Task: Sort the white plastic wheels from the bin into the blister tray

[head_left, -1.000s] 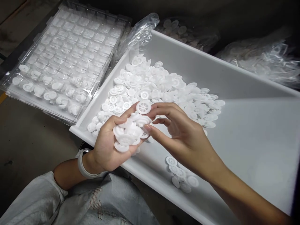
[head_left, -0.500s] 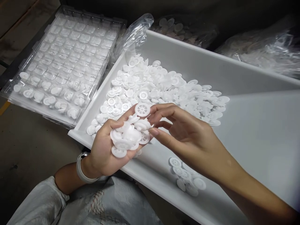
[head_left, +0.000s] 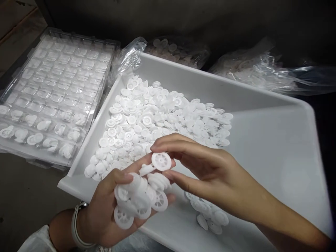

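Note:
My left hand (head_left: 110,210) is cupped palm up over the near rim of the white bin (head_left: 275,140), closed round a handful of small white plastic wheels (head_left: 139,201). One spoked white wheel (head_left: 161,161) stands at the tips of my left fingers. My right hand (head_left: 207,171) reaches in from the right, and its fingertips pinch that wheel. A big heap of the same wheels (head_left: 157,119) lies in the bin's left half. A small cluster of wheels (head_left: 210,213) lies under my right hand.
A clear blister tray (head_left: 52,98) with many square pockets lies left of the bin; its nearest rows hold wheels. Clear plastic bags (head_left: 262,70) of parts lie behind the bin. A white watch band (head_left: 76,224) is on my left wrist.
The view has shifted, so both hands sit lower in the picture. My right fingers have closed onto the spoked wheel at my left fingertips. The handful stays in my left palm.

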`<move>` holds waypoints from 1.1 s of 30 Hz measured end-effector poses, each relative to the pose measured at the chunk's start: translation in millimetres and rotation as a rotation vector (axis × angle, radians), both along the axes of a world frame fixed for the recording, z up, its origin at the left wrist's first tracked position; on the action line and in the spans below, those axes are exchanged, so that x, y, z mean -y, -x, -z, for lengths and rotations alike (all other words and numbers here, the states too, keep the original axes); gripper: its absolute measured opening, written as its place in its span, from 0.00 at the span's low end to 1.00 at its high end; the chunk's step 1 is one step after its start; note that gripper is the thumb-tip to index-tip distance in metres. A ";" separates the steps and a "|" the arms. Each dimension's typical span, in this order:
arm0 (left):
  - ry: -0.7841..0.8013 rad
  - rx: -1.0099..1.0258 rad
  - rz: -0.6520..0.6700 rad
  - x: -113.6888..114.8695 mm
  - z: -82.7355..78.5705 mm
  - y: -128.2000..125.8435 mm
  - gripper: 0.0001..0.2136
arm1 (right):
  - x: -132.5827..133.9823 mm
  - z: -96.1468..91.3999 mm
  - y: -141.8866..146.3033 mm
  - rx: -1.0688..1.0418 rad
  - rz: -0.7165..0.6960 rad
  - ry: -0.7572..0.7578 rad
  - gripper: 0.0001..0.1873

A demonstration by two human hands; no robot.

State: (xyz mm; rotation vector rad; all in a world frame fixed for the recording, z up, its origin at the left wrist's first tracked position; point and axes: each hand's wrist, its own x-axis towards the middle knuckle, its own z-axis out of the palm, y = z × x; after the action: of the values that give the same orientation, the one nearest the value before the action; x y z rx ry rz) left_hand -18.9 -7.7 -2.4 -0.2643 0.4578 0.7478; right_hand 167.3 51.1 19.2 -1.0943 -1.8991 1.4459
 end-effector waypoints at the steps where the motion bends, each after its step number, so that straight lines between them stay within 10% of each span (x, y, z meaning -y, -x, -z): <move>1: -0.007 0.009 0.010 0.1 0.2 0.7 0.22 | 0.7 -1.6 -0.3 0.002 0.001 0.009 0.17; 17: 0.030 -0.050 0.131 0.6 0.8 0.7 0.25 | 4.9 -1.0 -11.5 -0.015 -0.009 0.135 0.21; 33: 0.034 -0.087 0.134 2.2 -2.0 7.0 0.23 | 19.9 0.3 -10.8 0.015 0.047 -0.134 0.25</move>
State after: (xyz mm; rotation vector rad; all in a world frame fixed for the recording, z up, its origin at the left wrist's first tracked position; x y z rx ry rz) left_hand -25.9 -9.9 -0.5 -0.2308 0.5651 0.6231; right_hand 178.1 31.3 18.9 -1.0819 -1.9367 1.2687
